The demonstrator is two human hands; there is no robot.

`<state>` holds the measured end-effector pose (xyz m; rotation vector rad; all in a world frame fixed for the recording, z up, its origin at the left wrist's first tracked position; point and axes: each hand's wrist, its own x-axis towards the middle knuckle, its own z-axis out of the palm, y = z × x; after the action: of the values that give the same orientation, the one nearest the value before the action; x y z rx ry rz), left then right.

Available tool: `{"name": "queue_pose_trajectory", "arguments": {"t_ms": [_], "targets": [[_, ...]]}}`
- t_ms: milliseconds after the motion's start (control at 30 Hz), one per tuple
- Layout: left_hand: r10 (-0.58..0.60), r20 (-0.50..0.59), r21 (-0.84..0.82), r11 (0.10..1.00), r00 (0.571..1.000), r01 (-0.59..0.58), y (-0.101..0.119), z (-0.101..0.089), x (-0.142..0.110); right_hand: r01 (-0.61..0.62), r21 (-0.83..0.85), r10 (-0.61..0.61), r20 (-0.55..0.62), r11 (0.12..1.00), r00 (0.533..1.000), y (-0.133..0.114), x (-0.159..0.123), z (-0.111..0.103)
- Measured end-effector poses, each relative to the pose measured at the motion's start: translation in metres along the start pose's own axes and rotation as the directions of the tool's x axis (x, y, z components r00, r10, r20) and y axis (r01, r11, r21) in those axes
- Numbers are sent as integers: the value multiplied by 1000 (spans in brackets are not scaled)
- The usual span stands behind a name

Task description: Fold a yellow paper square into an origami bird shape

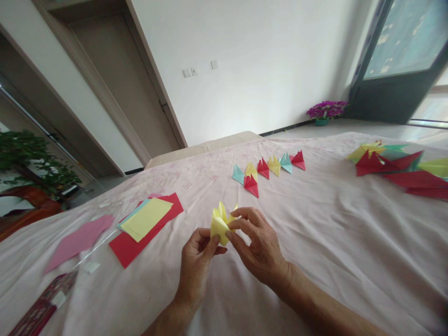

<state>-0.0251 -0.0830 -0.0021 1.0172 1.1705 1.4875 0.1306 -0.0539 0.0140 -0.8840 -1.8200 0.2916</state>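
Observation:
Both my hands pinch a partly folded yellow paper piece (220, 223) above the pale pink cloth (315, 242). My left hand (198, 266) grips its lower edge between thumb and fingers. My right hand (257, 247) holds its right side with fingertips closed on a flap. A row of several small folded paper shapes (269, 168) in teal, yellow and red lies farther back on the cloth.
A stack of flat sheets (147, 221), yellow on blue on red, lies to the left, with a pink sheet (79, 240) beside it. Larger folded red, yellow and green papers (395, 168) lie at the right. A patterned packet (42, 305) sits at the lower left.

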Motion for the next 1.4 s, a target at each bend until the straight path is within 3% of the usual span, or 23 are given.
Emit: {"name": "queue_pose_trajectory", "arguments": {"t_ms": [500,867,1167,1400], "targets": [[51,107,95,994,993,-62,-1,4,-7,46,12,-46,19,999,999,-4,-1,-5],[207,4,134,969,978,-206,8,4,-16,106,-7,-104,134,994,986,-10,-1,-7],[220,11,179,959,976,-218,5,3,-13,79,42,-83,104,996,991,-7,-5,-1],[227,-6,181,958,974,-222,5,3,-14,79,-41,-71,165,996,984,-10,-3,-4]]}}
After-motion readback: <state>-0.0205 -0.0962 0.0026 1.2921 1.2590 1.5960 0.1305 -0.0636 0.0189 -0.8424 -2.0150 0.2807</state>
